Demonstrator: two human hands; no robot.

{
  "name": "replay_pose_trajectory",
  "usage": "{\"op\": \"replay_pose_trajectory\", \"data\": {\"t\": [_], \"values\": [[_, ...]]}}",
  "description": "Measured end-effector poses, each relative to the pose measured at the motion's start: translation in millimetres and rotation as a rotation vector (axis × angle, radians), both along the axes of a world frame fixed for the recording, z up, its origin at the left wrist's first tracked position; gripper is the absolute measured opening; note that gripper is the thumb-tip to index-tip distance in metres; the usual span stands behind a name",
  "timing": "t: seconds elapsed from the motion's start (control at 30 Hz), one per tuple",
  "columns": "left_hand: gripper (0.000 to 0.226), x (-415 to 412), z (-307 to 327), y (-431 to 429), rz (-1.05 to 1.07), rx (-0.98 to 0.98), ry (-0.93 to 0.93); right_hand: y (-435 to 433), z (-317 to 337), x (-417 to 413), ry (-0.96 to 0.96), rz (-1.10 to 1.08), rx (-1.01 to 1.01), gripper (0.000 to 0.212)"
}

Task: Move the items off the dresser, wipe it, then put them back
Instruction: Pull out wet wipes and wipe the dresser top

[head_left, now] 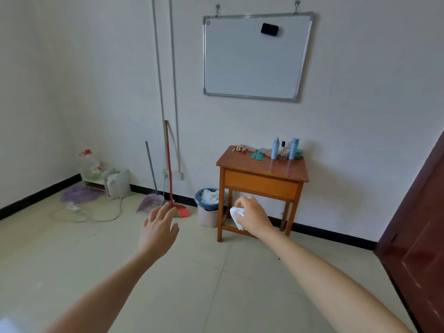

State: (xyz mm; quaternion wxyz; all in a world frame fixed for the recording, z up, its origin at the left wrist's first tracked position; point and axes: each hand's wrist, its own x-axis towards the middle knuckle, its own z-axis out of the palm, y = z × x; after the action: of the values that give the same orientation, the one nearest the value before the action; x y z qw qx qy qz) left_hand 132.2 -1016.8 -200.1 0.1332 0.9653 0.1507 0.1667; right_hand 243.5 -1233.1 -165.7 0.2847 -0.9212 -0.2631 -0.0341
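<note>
With the grip of the right hand (252, 213) curled on a white wipe (236, 216) and the left hand (158, 227) spread empty, one-handed clearing could topple the crowded bottles (275, 148).

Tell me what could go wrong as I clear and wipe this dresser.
1. The two tall blue bottles stand close together near the back of the dresser with a small bottle between them; grabbing one could topple the others.
2. The right hand grips the cloth, leaving only the left hand free, so little things like the small sticks may get dropped.
</note>
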Motion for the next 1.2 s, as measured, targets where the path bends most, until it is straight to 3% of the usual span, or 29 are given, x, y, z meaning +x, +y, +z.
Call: {"op": "replay_pose_trajectory", "data": {"t": [0.17,0.33,0.53,0.97,1.2], "values": [[0.052,31,5,24,0.082,-0.021,-0.018,48,-7,43,-0.003,0.14,-0.004,0.023],[0.052,37,-31,52,0.13,-0.073,0.098,90,-48,71,0.113,0.208,-0.097,0.029],[0.051,51,-56,148,0.263,-0.085,0.157,169,-66,113,0.139,0.242,-0.147,0.032],[0.049,149,-50,401,0.24,-0.027,0.173,376,-73,212,0.22,0.095,-0.105,0.03],[0.049,256,-86,422,0.083,-0.149,0.265,398,-93,277,0.336,-0.057,-0.041,0.029]]}}
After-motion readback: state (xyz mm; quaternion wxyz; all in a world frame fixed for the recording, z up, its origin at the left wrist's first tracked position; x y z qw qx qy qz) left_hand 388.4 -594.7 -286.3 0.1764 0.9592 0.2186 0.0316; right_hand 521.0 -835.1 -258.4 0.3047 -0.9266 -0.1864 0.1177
